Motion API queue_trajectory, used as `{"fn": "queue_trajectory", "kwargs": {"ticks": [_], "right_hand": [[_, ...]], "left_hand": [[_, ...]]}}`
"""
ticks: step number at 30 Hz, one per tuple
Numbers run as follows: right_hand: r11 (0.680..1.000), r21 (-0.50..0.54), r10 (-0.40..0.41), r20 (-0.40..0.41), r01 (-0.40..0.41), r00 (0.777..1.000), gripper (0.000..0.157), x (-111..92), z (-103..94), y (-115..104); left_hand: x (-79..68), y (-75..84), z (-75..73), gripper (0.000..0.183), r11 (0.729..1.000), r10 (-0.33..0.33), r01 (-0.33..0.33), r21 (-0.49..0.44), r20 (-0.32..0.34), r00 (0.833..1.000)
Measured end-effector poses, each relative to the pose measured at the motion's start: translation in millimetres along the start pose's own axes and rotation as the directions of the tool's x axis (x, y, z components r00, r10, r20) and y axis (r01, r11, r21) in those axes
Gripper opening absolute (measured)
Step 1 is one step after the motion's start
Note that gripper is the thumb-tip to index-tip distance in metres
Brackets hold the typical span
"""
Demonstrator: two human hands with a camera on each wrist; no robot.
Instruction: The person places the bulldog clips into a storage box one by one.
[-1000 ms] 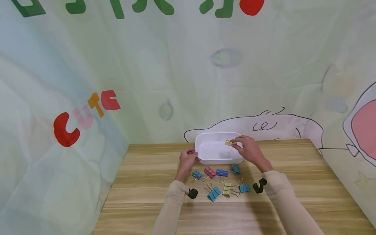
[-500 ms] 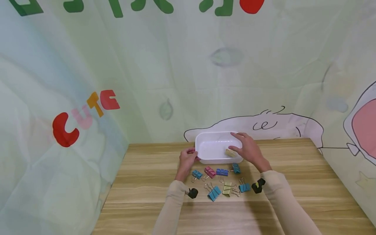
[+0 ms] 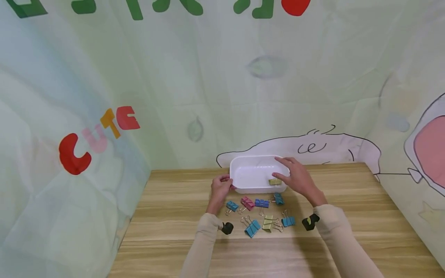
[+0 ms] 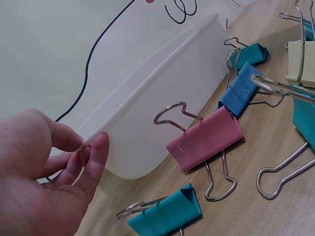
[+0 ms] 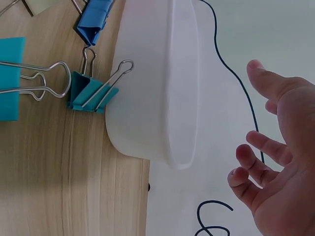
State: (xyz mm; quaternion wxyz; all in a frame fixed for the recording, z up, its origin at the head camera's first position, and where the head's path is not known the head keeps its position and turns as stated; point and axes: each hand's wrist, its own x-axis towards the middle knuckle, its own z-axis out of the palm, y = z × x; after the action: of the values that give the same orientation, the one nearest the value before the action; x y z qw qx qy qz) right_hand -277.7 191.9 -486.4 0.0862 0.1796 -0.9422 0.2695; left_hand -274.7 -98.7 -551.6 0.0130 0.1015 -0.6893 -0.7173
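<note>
A white plastic tray stands at the back of the wooden table. At its left end, my left hand pinches the rim between thumb and fingers; the left wrist view shows this hand close up. Inside the tray, near its front right, lies a yellow binder clip. Over the tray's right end hovers my right hand, thumb and fingers spread apart with nothing between them. In the right wrist view that hand holds nothing.
Several binder clips lie in front of the tray: a pink one, a blue one, a pale yellow one and several teal ones, such as a teal clip. A printed cloth hangs behind the table.
My right hand has let go of the yellow binder clip, which has dropped to the tray floor. The fingers have spread and drawn slightly right. My left hand still holds the rim.
</note>
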Motion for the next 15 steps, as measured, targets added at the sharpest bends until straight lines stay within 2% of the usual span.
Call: {"fn": "queue_trajectory", "kwargs": {"ticks": [7, 15], "right_hand": [[0.999, 0.044, -0.023, -0.010, 0.024, 1.000, 0.067, -11.3, 3.1, 0.1], [0.998, 0.062, -0.017, -0.001, 0.017, 1.000, 0.065, -33.6, 8.6, 4.5]], "left_hand": [[-0.1, 0.9, 0.4, 0.033, 1.000, -0.014, 0.014, 0.021, 0.001, 1.000], [3.5, -1.9, 1.1, 0.032, 0.999, -0.020, 0.020, 0.026, -0.013, 1.000]]}}
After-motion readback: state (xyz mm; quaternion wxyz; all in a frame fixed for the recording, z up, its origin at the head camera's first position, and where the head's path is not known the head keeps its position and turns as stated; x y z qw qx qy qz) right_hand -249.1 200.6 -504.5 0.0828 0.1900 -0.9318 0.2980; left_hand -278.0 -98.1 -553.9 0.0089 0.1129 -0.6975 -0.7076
